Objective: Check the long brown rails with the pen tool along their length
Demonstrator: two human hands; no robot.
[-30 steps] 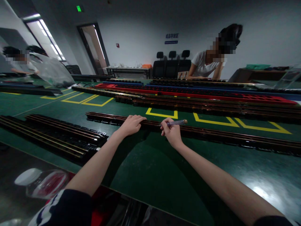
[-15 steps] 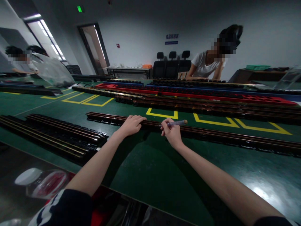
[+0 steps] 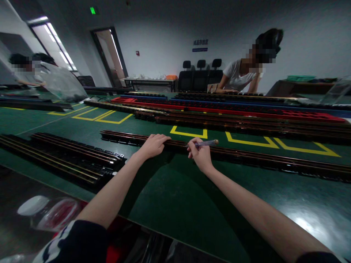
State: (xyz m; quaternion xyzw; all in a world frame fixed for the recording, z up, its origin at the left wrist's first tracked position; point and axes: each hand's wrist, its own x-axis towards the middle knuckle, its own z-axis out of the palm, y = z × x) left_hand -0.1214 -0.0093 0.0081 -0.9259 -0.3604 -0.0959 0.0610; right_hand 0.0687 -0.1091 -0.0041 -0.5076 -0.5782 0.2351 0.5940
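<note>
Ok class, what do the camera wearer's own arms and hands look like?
The left sleeve is dark with wavy white bands; only a dark edge of the right sleeve shows. Both forearms are uncovered, and the left hand and right hand wear no gloves.

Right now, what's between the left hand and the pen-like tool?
In the head view, a stretch of dark rail lies between the left hand and the tool.

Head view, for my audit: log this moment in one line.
left hand: on long dark strip with coppery lines | right hand: gripping slim translucent pen-shaped tool, tip toward strip
</note>
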